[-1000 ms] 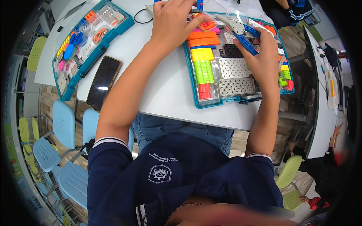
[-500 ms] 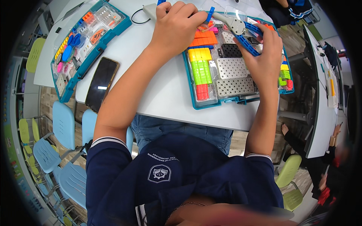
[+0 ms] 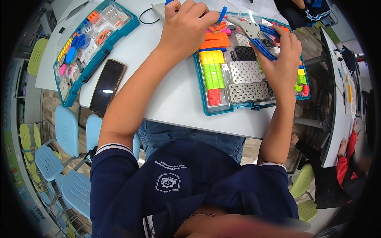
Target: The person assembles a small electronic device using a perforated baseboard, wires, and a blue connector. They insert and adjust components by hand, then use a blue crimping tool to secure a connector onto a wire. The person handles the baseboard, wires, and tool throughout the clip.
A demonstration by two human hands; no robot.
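Blue beam (image 3: 262, 44) — in right grip (image 3: 282, 59), parts tray (image 3: 222, 110) beneath

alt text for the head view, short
Seen from above, a seated person works over a teal parts tray of coloured building pieces: the left hand pinches a small blue piece, the right hand holds a blue-and-grey assembly.
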